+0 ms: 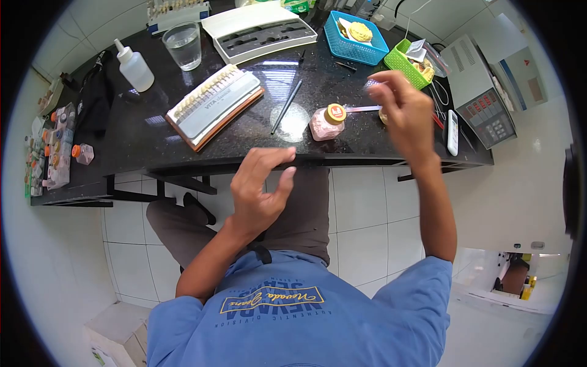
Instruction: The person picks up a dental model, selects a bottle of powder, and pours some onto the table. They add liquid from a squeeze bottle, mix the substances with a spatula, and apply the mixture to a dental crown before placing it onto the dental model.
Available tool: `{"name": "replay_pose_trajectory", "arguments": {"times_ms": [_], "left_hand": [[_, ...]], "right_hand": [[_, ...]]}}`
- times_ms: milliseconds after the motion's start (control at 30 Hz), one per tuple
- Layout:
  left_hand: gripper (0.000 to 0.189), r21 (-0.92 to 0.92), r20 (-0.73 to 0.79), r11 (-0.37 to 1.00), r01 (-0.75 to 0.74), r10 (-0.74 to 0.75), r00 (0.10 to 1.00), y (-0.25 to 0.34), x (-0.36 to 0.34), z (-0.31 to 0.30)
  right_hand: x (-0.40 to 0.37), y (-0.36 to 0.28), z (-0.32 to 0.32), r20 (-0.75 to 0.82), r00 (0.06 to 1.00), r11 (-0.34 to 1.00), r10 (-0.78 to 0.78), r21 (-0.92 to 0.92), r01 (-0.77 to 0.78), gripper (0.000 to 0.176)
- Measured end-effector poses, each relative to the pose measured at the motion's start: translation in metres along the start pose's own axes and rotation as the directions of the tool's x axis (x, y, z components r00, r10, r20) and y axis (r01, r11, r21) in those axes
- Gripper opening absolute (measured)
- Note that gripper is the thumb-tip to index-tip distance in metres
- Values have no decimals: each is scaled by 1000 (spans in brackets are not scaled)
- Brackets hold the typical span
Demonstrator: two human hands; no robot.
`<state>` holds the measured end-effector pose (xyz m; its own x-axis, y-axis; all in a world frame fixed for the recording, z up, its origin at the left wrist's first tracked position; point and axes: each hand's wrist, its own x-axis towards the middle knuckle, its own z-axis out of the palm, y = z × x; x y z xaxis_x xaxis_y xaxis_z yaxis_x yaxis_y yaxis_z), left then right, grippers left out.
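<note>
My left hand [260,191] is raised in front of the table edge, its fingers curved, thumb apart and nothing between them. My right hand [405,113] is over the right part of the table, fingers bent and slightly blurred. Its thumb and index finger come close around a small greyish patch that I cannot make out. Below and left of it, a glass jar of pink powder [325,129] with a yellow lid stands near the front edge. A thin, pale flat strip [364,109] lies beside the jar. Left of the jar lies a slim dark brush-like stick [286,107].
On the black table [140,144] stand a tooth shade guide [214,110], a squeeze bottle [136,68], a glass of water [184,52] and an open case [260,37]. Blue [354,52] and green [400,64] baskets, a white handheld device [452,133] and a keypad machine [486,110] are at right.
</note>
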<state>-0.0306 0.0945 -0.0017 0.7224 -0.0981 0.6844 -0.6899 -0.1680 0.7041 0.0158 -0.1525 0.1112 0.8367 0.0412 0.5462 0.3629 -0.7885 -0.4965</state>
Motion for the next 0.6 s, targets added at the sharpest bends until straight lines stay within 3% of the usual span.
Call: {"name": "replay_pose_trajectory", "arguments": {"times_ms": [33,100,167,267,433,500,600], "left_hand": [[33,17,49,1000,-18,18,999,-1,8,6],[41,40,87,999,-9,5,996,-2,26,20],[51,64,119,998,-3,-5,993,-2,42,34],[81,55,163,998,-12,3,987,-7,57,52],[84,28,195,999,-45,38,980,-18,60,64],[86,40,230,997,-63,52,972,-22,56,66],[81,68,239,997,-34,16,971,-18,56,66]], "right_hand": [[1,3,-16,34,990,990,139,-13,-139,33],[-2,20,-35,98,995,978,28,-209,-7,29],[-13,37,-39,143,989,964,19,-265,20,28],[-32,56,-34,192,981,936,34,-350,37,28],[-33,75,-8,149,988,937,-48,-335,96,29],[-26,75,0,256,945,869,-205,-397,296,27],[-20,86,8,338,913,845,-227,-398,358,17]]}}
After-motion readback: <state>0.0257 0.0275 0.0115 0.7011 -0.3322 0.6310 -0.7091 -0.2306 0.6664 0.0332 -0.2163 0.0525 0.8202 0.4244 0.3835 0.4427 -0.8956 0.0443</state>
